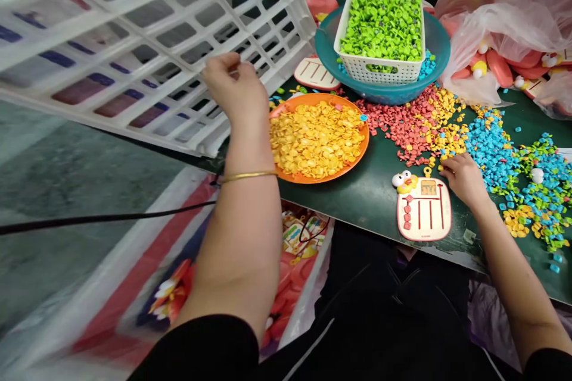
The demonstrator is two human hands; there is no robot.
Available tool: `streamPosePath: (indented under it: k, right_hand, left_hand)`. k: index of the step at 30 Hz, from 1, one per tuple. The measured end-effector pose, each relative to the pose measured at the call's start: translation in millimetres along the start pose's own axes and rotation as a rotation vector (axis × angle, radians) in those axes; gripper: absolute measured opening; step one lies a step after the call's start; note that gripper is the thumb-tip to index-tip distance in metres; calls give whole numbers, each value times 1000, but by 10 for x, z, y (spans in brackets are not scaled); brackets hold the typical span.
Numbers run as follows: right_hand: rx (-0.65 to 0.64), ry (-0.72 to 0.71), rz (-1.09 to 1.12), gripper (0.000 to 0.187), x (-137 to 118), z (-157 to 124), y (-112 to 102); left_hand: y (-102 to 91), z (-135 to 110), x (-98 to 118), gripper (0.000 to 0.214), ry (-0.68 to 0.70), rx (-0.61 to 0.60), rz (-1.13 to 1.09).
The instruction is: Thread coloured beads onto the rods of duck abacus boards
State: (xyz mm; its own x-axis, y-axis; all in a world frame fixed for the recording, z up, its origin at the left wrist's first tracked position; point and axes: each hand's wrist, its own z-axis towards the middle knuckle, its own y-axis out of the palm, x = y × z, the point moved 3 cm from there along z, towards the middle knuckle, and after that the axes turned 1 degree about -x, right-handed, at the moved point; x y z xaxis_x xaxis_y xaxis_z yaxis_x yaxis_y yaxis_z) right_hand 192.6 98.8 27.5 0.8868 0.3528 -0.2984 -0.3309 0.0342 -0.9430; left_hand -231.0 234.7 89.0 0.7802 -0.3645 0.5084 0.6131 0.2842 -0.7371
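Observation:
My left hand (238, 88), fingers curled, is raised against the lattice of a white plastic crate (179, 59); whether it grips the crate or something small is hidden. At the near edge of a pile of small yellow pieces (449, 137), my right hand (465, 178) has its fingertips drawn together, and what is between them does not show. Just left of that hand lies a cream slotted board (424, 214) with red edging and a duck head (405, 181). Several red pieces (407, 214) sit along its left slot.
An orange plate (367, 137) carries yellow pieces. Behind it, a blue basin (324, 41) holds a white basket (379, 71) of green pieces. Loose red (402, 119), blue (487, 149) and green pieces (554, 238) spread rightward. A plastic bag (513, 6) stands at the back right.

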Motion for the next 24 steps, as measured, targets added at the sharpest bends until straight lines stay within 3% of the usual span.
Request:
streamPosePath:
  k: [2, 3, 5, 7, 9, 10, 12, 14, 17, 21, 24]
  right_hand:
    - [10, 2, 9, 21, 43, -14, -27]
    - [38, 17, 27, 22, 61, -48, -65]
    - [142, 88, 108, 24, 66, -174, -163]
    - [240, 173, 258, 22, -2, -342, -229]
    - [249, 227, 405, 19, -143, -473, -209]
    - [225, 243, 448, 17, -223, -503, -169]
    - [189, 276, 456, 14, -349, -495, -75]
    - [208, 328, 414, 13, -391, -437, -9]
    - [215, 322, 384, 16, -389, -418, 12]
    - [146, 155, 351, 25, -504, -640, -7]
    - [59, 8, 393, 31, -629, -687, 35]
  left_hand:
    - [-128, 22, -206, 95, -204, 118, -5]
    - [-146, -2, -207, 95, -282, 160, -11]
    - [-92, -118, 27, 91, -307, 175, 4]
    - [45, -357, 527, 79, -232, 202, 27]
    - [273, -729, 1167, 59, -132, 199, 18]
    - [429, -947, 1495, 47, -41, 133, -46]
    - [788, -1411, 2066, 35, 198, -140, -175]
    - [1064, -1797, 2352, 31, 221, -237, -198]
    - [1283, -2080, 2382, 21, 114, -209, -219]
    - [1352, -2108, 2269, 15, 72, -173, -248]
    - [1360, -2087, 2251, 23, 75, -170, -263]
